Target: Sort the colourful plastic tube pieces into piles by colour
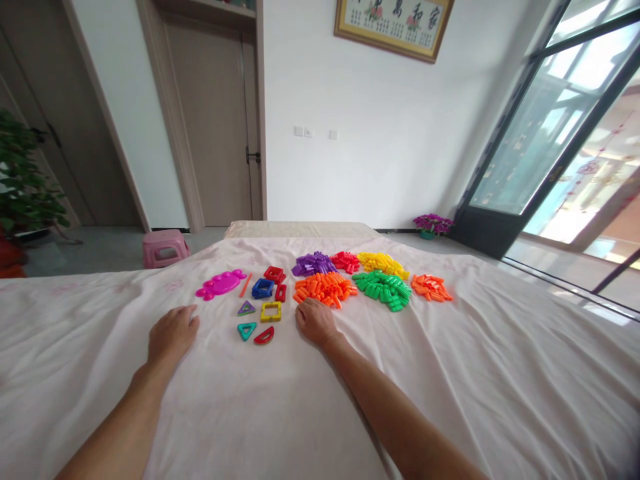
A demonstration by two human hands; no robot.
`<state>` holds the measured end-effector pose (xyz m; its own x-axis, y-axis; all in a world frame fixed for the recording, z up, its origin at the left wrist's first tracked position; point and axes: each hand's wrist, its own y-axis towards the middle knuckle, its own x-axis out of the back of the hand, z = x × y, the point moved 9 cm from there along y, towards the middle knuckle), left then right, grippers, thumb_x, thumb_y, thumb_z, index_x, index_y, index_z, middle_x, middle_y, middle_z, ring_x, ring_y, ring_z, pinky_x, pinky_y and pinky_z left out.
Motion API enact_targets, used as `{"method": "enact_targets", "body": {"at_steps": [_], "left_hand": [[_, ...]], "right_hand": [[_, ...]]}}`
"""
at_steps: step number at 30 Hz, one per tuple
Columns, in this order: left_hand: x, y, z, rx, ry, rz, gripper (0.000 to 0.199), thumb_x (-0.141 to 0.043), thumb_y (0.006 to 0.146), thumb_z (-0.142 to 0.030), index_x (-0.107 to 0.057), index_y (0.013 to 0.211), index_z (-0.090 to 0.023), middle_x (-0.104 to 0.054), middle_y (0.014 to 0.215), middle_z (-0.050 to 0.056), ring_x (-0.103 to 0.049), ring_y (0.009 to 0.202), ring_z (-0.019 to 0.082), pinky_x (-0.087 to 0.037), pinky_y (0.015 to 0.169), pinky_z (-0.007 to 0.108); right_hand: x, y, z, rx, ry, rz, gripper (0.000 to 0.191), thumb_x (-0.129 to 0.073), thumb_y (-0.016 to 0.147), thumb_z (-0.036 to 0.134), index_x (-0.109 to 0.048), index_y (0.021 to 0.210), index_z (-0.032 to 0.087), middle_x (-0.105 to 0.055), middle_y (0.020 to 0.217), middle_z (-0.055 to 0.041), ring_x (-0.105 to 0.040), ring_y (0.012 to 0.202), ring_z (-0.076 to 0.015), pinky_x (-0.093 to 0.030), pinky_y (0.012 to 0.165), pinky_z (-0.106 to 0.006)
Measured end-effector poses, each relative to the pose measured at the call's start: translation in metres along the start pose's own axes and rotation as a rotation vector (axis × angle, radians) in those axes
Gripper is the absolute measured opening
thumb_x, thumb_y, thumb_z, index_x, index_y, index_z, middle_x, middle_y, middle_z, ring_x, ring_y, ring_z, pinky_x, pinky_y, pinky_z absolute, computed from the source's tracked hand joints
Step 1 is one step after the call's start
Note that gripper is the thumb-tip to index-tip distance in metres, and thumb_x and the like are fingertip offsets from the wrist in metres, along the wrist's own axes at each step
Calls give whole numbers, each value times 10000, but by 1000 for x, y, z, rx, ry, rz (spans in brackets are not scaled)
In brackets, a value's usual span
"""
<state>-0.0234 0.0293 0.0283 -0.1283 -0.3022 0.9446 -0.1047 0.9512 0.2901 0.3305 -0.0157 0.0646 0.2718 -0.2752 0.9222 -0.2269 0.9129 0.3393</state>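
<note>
My left hand (173,333) rests on the pale cloth with its fingers loosely apart and nothing in them. Beyond it lies a flat magenta plastic piece (223,284) with rounded lobes. My right hand (316,321) is curled at the near edge of a pile of orange plastic pieces (325,287); its fingers hide whatever may be inside. Between the hands lie a purple triangle (246,308), a teal triangle (253,327), a yellow square frame (277,317), a red half-round piece (265,335), blue square frames (263,288), red frames (274,272) and an orange stick (245,285).
Behind the orange pile are purple pieces (314,264), red pieces (345,261) and yellow pieces (384,264). To the right are green pieces (384,289) and more orange pieces (431,288). The wrinkled cloth (240,413) covers the surface. A pink stool (165,249) stands beyond.
</note>
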Motion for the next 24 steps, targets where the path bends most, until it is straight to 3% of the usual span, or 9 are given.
{"method": "enact_targets", "body": {"at_steps": [9,24], "left_hand": [[-4,0,-1,-33,-15,-39,495,-370,928,-305,-636,1314,-147,-645,1315,145,-585,1206,277,-441,1024,399],[-12,3,-5,-95,28,-104,452,-346,950,-264,-650,1272,-174,-652,1289,120,-593,1200,253,-429,1031,377]], "right_hand": [[0,-2,0,15,10,-28,218,-490,963,227,-666,837,193,-675,921,-49,-577,828,-160,-349,690,-266],[4,-3,-6,42,222,-54,157,-549,909,167,-688,871,230,-675,930,-25,-611,869,-165,-394,740,-259]]}}
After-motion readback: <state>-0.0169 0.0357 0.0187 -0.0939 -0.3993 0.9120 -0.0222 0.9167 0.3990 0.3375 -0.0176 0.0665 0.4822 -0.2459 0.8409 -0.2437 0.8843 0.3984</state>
